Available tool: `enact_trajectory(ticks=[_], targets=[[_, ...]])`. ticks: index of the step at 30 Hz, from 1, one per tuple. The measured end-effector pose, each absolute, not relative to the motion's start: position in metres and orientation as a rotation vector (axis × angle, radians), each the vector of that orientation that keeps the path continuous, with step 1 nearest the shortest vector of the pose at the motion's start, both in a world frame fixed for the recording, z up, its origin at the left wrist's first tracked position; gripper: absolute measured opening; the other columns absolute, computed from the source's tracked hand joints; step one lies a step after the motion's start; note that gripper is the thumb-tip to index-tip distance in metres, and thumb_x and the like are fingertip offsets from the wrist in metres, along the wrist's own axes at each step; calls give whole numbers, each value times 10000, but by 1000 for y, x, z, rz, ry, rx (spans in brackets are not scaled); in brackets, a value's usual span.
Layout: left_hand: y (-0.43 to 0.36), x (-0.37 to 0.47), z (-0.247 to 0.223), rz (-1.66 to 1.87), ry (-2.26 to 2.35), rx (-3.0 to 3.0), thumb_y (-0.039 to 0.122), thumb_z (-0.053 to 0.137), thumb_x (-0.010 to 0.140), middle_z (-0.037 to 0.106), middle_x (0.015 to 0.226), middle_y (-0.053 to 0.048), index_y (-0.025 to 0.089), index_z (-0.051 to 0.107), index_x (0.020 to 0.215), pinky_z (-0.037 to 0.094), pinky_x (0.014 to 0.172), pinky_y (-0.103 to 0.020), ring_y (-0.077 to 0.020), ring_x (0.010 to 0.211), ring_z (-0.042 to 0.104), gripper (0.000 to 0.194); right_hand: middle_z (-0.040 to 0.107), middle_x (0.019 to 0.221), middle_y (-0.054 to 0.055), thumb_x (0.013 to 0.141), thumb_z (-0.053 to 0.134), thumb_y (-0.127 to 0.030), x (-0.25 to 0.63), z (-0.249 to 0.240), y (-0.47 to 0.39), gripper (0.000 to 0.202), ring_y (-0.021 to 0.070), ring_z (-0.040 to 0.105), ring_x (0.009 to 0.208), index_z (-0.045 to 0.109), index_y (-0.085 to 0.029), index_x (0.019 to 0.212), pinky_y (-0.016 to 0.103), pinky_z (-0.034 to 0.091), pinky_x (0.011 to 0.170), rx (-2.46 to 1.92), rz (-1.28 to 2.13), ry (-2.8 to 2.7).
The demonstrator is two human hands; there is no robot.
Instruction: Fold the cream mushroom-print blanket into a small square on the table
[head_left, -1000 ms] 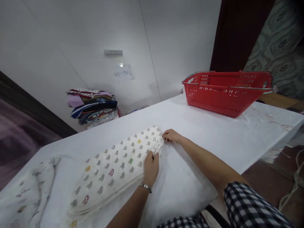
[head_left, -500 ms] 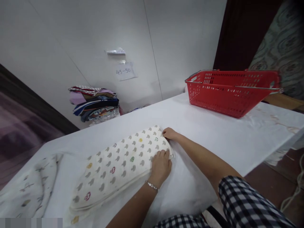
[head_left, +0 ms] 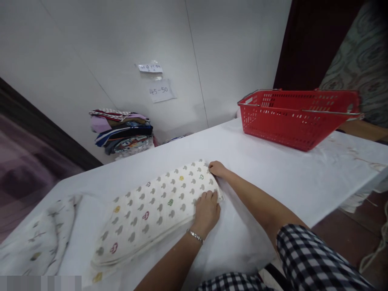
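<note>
A white cloth (head_left: 157, 206) printed with grey, yellow, green and red mushrooms lies folded in a long, layered strip on the white table. My left hand (head_left: 207, 208), with a silver bracelet at its wrist, rests on top near the strip's right end, its fingers laid on the fabric. At the far right corner, the curled fingers of my right hand (head_left: 217, 168) pinch the cloth's edge; the fingertips are partly hidden.
Another patterned white cloth (head_left: 39, 238) lies loosely at the table's left. A red basket (head_left: 281, 125) with metal handles stands at the back right. Behind the far edge is a stack of folded fabrics (head_left: 124, 131), below a paper sign (head_left: 160, 91) on the wall.
The view has shifted very slightly. Both hands and the mushroom-print cloth stay almost in the same place.
</note>
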State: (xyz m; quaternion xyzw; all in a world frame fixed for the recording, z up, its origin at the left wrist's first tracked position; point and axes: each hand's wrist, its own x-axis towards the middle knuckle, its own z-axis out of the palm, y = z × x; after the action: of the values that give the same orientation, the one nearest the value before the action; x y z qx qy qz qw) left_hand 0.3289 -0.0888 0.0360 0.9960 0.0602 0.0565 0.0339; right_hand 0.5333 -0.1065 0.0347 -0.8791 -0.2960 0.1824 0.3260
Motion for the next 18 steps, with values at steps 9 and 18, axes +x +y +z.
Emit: enact_trajectory(ticks=[9, 18], targets=[[-75, 339, 60, 77, 220, 2764, 494, 447, 825, 591, 842, -42, 209, 619, 872, 397, 693, -298, -187, 801, 543, 336, 609, 643, 24, 711, 534, -139, 526, 43, -103, 141, 102, 514, 443, 594, -147, 839, 207, 402, 442, -2058, 734, -581], [-43, 400, 71, 101, 786, 2425, 610, 433, 768, 659, 781, -67, 180, 577, 785, 379, 607, -271, -210, 760, 601, 454, 469, 438, -62, 744, 500, -129, 526, 44, -115, 54, 52, 378, 312, 547, -154, 753, 167, 260, 323, -1711, 927, -478]])
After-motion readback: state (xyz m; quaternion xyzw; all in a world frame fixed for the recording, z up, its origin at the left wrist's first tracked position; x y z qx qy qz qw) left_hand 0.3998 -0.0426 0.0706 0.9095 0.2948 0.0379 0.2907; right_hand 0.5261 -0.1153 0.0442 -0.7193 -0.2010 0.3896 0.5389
